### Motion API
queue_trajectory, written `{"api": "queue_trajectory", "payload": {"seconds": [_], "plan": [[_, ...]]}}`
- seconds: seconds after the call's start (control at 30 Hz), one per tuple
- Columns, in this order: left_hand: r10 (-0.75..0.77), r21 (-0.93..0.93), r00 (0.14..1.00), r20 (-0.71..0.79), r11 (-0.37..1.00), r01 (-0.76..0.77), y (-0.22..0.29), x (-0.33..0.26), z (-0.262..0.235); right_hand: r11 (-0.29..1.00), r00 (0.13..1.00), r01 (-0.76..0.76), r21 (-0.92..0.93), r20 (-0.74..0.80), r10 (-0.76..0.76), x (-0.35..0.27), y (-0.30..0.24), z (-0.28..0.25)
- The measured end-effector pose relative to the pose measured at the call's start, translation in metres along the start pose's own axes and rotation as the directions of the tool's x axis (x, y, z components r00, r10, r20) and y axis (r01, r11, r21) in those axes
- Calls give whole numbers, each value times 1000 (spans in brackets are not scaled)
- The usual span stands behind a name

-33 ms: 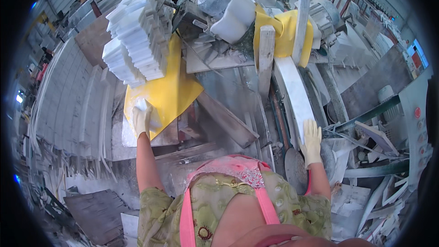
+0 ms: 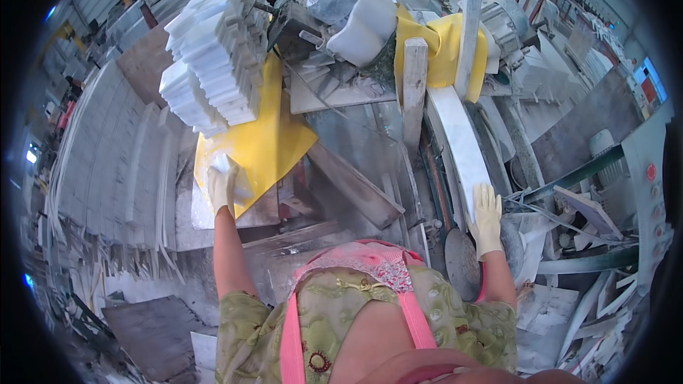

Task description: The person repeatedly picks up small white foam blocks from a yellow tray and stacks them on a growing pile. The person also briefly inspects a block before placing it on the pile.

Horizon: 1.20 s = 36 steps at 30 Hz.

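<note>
Both of my hands wear pale cream gloves. On the left, my left hand (image 2: 223,188) is closed around a small white stone piece (image 2: 226,163) at the edge of a yellow sheet (image 2: 267,146); part of the piece is hidden by the glove. A tall, uneven stack of white stone tiles (image 2: 213,64) stands on the same sheet, beyond that hand. Over on the right, my right hand (image 2: 486,224) lies with its fingers stretched out at the near end of a long white strip (image 2: 457,139), which runs away from me along a narrow machine bed.
Two upright wooden posts (image 2: 415,85) flank the strip's far end, with a yellow cloth (image 2: 442,39) draped there. A wooden beam (image 2: 356,181) slants between my arms. A round disc (image 2: 464,263) sits beside my right wrist. A control panel (image 2: 649,199) with buttons stands far right.
</note>
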<state>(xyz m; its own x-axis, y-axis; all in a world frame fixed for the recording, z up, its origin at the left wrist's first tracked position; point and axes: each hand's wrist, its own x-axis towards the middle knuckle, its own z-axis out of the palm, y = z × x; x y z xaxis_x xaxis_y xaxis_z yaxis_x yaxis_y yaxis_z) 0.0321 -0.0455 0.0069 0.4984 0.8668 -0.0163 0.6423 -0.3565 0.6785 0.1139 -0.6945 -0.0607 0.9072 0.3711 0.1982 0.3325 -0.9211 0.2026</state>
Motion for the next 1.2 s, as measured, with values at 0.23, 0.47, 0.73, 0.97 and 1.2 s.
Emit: {"api": "queue_trajectory", "payload": {"seconds": [0.23,0.47,0.73,0.97,1.2], "plan": [[66,102,996,-56,993,-60,-10,16,6,975,971,56,214,-237,-3,22,10,-14],[105,-197,990,98,977,-84,-22,13,6,992,992,126,5,-16,-126,55,0,-13],[-38,6,999,16,999,38,1,2,3,984,997,38,-177,74,-25,84,-5,11],[-74,-80,995,66,994,79,21,-14,-8,994,990,102,-35,102,-97,90,10,1],[149,-64,958,246,989,-137,1,0,-22,981,980,-174,89,117,163,131,-8,-52]]}}
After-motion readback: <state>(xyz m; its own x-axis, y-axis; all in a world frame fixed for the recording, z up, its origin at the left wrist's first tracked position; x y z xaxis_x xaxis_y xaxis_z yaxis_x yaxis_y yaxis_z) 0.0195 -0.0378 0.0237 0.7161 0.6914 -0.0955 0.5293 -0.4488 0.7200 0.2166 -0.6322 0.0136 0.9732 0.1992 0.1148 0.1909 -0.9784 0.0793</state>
